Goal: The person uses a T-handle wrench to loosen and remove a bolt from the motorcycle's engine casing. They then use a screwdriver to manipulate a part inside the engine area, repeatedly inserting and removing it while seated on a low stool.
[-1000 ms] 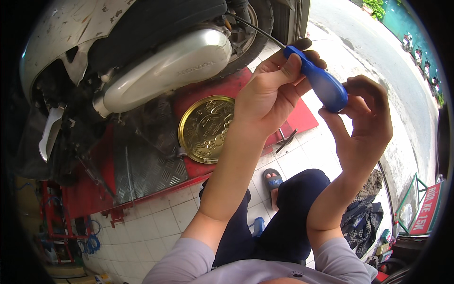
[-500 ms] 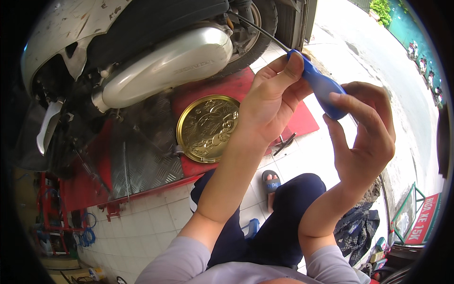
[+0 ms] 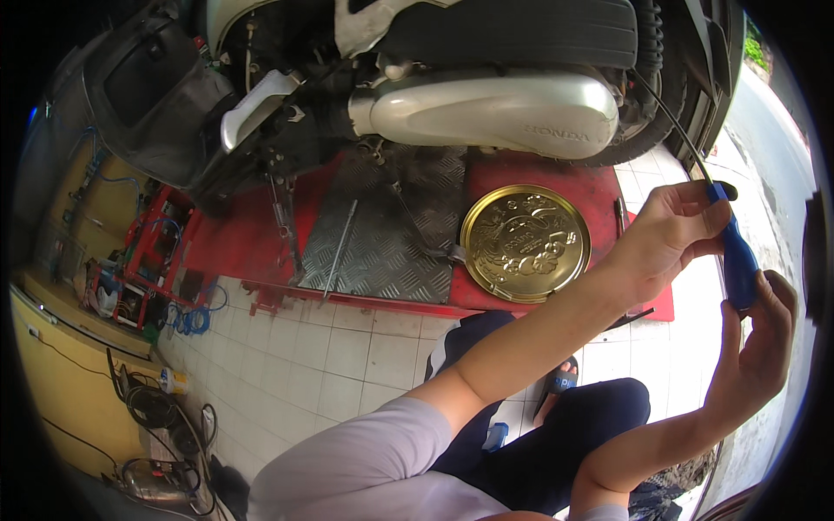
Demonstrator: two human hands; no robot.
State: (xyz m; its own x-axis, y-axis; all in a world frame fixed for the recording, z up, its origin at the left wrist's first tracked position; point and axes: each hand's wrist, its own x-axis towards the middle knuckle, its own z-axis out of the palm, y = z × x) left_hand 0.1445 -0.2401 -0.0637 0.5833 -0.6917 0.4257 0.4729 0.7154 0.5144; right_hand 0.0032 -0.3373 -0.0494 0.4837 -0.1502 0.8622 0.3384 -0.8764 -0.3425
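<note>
A screwdriver with a blue handle [image 3: 739, 260] is held in both hands at the right. My left hand [image 3: 673, 234] grips the upper end of the handle, where it meets the long thin shaft. At the handle's butt end, the thumb and fingers of my right hand [image 3: 756, 339] are closed on it. The shaft runs up and left to the rear of a scooter [image 3: 495, 113], by its rear wheel. Where the tip sits among the parts there cannot be made out. Below the scooter's silver cover lies a round gold embossed tray [image 3: 584, 243].
The scooter stands over a red platform [image 3: 243, 234] with a metal tread plate [image 3: 391, 260]. A metal rod [image 3: 340, 247] lies on the plate. At left are a red tool rack [image 3: 161, 247], blue hose [image 3: 193, 319] and black cables [image 3: 152, 404]. White tiles [image 3: 339, 365] cover the floor.
My view has swung left, so scooter, tray and hands appear farther right. Both hands still hold the screwdriver; its handle now points more steeply downward.
</note>
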